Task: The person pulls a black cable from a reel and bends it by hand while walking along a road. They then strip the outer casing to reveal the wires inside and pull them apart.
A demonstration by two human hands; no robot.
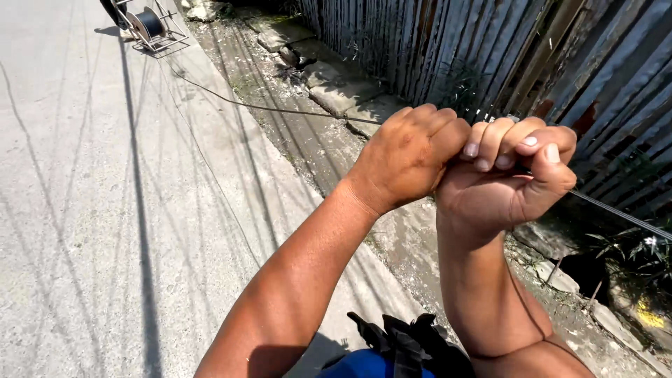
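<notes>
A thin grey cable [280, 110] runs taut through the air from the far left to the right edge of the head view. My left hand [409, 155] is closed around it in a fist, knuckles up. My right hand [514, 175] grips the same cable right beside it, fingers curled over the top and palm facing me, the two hands touching. The cable continues past my right hand down toward the right [619, 213]. Far below at the top left stands a metal cable reel stand [148, 24] holding a dark spool.
I look down from a height on a concrete road [84, 210] crossed by wire shadows. A corrugated metal fence [455, 49] lines the right side above rubble slabs and weeds. A dark strap bundle [406, 339] and something blue sit at my waist.
</notes>
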